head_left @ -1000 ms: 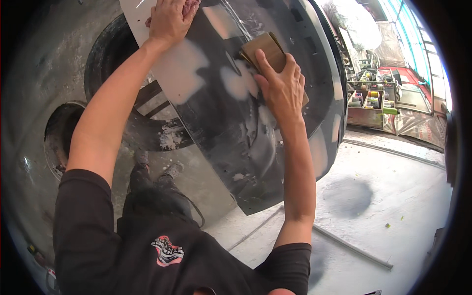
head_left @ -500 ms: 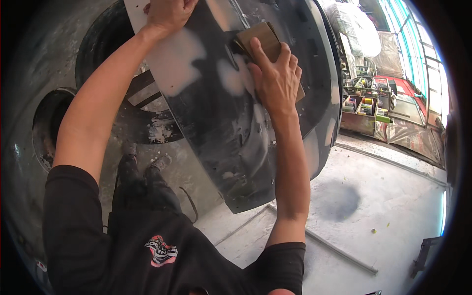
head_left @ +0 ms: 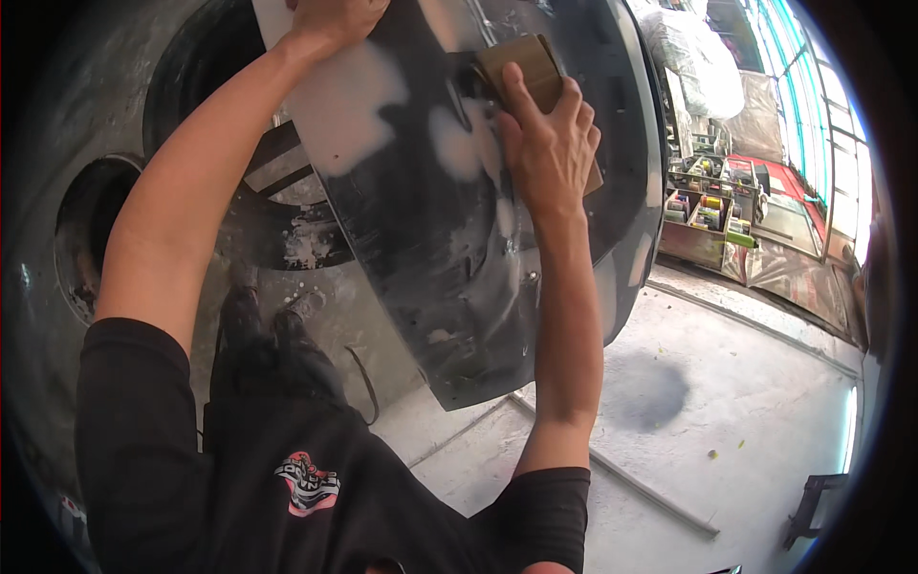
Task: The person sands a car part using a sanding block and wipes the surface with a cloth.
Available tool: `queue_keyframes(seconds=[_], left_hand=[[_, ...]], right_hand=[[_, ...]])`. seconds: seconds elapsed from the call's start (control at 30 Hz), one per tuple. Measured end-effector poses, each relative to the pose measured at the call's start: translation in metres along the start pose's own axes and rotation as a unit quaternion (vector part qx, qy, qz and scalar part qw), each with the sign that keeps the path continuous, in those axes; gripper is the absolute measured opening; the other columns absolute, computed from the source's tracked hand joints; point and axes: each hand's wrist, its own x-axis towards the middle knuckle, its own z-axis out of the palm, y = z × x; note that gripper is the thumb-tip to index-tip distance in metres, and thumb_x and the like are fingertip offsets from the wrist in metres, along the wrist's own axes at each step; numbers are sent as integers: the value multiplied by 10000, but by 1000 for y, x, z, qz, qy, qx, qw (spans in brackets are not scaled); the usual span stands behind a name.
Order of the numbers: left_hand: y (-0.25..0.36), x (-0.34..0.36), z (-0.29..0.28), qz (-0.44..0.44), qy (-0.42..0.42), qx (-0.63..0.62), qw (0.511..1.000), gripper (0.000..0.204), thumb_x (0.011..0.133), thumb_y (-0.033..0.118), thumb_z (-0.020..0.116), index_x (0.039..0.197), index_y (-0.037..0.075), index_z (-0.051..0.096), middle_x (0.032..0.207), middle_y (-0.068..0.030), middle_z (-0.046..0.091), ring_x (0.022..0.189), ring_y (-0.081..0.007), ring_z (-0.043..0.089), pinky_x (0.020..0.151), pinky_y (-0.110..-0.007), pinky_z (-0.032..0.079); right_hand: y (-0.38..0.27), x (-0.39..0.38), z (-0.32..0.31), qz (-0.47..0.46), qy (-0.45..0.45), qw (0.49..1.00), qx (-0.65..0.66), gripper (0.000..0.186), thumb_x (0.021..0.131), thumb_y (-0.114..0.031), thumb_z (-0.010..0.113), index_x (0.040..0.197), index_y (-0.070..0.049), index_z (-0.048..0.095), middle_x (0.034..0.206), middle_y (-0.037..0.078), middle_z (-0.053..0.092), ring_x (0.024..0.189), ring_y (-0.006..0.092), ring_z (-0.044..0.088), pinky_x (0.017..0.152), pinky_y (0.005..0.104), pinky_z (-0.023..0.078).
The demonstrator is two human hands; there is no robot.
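A car body panel (head_left: 411,268), dark with pale patches, lies beneath my hands. My right hand (head_left: 550,143) is closed on a block wrapped in brown sandpaper (head_left: 524,67), pressed on the panel’s upper right. My left hand (head_left: 335,17) is at the upper left of the panel, cut off by the picture’s top edge, fingers curled; what is under them is hidden.
Black tyres or rings (head_left: 96,210) lie on the grey floor (head_left: 335,316) left of the panel. At right stand wooden compartment boxes with cans (head_left: 698,206), a white wrapped bundle (head_left: 698,57) and a white floor area (head_left: 727,373) with a long strip (head_left: 650,483).
The panel and both hands sit higher in the picture than a second ago. The pink cloth that showed at my left hand earlier is out of sight.
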Motion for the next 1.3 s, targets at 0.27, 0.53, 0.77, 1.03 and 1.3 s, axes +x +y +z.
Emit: queue_keyframes(seconds=[0.27, 0.53, 0.77, 1.03, 1.3], left_hand=[[-3, -3, -6, -14, 10, 35, 999, 163, 968, 248, 713, 1028, 118, 634, 1002, -129, 628, 992, -365, 603, 871, -532, 461], [2, 0, -2, -24, -30, -7, 999, 182, 961, 247, 722, 1056, 110, 651, 989, -116, 628, 986, -363, 608, 881, -511, 466], [-4, -5, -6, -12, 6, 18, 1000, 178, 970, 260, 699, 1061, 115, 651, 1050, -134, 621, 1042, -367, 597, 910, -535, 461], [-3, -2, 2, -14, 3, 14, 1000, 194, 952, 259, 712, 1049, 102, 652, 1049, -143, 624, 1043, -369, 600, 909, -534, 464], [-6, -5, -8, -14, 15, 30, 999, 211, 963, 278, 699, 1066, 99, 655, 1057, -143, 624, 1044, -368, 595, 908, -529, 459]], right_hand=[[19, -153, -10, 31, -47, 998, 14, 697, 887, -236, 806, 1532, -373, 579, 1555, 274, 427, 1363, 453, 495, 1087, 540, 426], [9, -5, -6, -44, 7, 999, -27, 639, 914, -223, 779, 1506, -330, 562, 1451, 252, 479, 1259, 443, 531, 1031, 548, 444], [17, -138, -12, 19, -51, 998, 11, 737, 867, -238, 815, 1549, -369, 564, 1563, 265, 418, 1342, 464, 503, 1085, 551, 432], [-7, 21, 3, -16, -2, 1000, -8, 654, 922, -260, 783, 1527, -343, 551, 1434, 282, 490, 1248, 460, 553, 1006, 545, 457], [-22, -42, 9, -6, -11, 1000, 11, 682, 907, -291, 805, 1537, -368, 555, 1460, 307, 461, 1180, 471, 562, 993, 541, 475]])
